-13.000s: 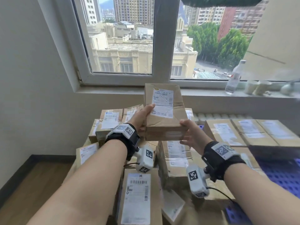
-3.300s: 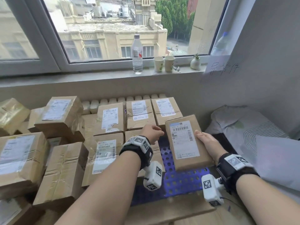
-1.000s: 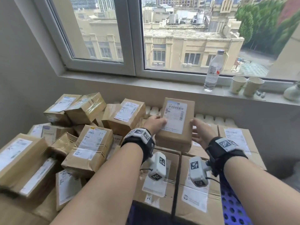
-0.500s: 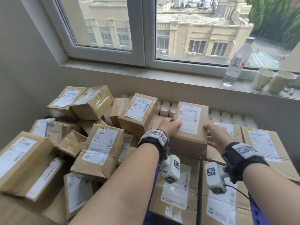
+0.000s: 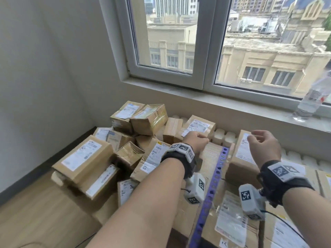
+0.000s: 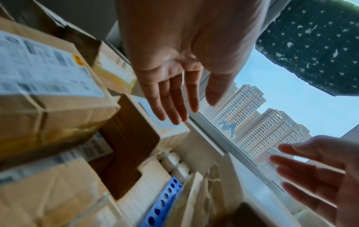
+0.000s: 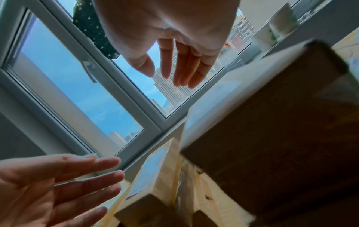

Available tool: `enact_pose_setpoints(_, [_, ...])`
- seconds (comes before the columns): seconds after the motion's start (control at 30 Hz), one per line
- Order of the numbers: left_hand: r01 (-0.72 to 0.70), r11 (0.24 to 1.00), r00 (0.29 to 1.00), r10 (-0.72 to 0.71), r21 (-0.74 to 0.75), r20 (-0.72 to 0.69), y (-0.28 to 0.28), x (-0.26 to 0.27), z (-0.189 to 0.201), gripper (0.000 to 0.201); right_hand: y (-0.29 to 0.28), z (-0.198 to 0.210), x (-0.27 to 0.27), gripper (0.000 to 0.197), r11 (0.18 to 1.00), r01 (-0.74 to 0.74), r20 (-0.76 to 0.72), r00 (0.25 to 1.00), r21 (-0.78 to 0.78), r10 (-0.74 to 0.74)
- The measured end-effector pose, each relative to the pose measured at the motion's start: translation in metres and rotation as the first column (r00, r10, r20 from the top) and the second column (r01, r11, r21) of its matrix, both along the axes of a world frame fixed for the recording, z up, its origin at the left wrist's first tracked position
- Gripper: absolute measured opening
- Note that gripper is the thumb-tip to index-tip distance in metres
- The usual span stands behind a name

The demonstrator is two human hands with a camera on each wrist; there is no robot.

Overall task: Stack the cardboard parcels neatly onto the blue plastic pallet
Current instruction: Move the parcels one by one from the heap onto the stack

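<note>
A: What does the head view give that the wrist views lack?

B: The whole layout. A loose heap of cardboard parcels [image 5: 86,158] lies on the left by the wall, and stacked parcels sit on the blue pallet [image 5: 211,192], of which only a perforated edge strip shows between boxes. A water bottle [image 5: 311,102] stands on the windowsill [image 5: 206,97].

A: And the wrist views?

B: They show the palms. The left hand [image 6: 180,64] has straight, slightly spread fingers and holds nothing. The right hand [image 7: 170,46] is likewise flat and loose, gripping nothing. From above, the left hand [image 5: 196,141] looks half curled, so the wrist view settles it.

A: How many parcels?

B: In the heap I count roughly a dozen, though some are half buried and blurred, so I cannot give an exact number. On the pallet, one raised parcel [image 5: 245,156] sits on top of a lower layer; at least two lower boxes show in front of it.

A: Where is that raised parcel, and how does it lie?

B: Just beneath the right hand [image 5: 265,147], flat, label up, its long side running away from the person toward the window. The hand hovers above it; I cannot tell whether they touch.

A: One bottle?

B: One, blurred at the frame's right edge.
</note>
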State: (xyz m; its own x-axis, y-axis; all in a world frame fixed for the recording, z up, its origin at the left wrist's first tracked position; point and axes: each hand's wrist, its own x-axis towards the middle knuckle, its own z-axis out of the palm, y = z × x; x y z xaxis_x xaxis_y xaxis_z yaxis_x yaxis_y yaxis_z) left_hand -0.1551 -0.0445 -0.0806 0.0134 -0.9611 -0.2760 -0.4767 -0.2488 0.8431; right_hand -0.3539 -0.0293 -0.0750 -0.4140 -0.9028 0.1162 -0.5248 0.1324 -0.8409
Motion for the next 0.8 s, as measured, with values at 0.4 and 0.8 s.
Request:
enact_pose_setpoints(0.4, [-0.144,0.989,0.990,0.144,-0.039,-0.006,0.034,0.053,-0.010,0.010,0.013,-0.015,0.056,0.013,0.952,-0.277,0.190,0.949,0.128,0.250])
enact_pose_setpoints(0.8, [-0.155,0.986,0.987,0.158,0.064,-0.043,0.029,0.071,-0.008,0.022,0.025,-0.031,0.074,0.026,0.856,-0.345,0.283,0.927,0.385,0.246])
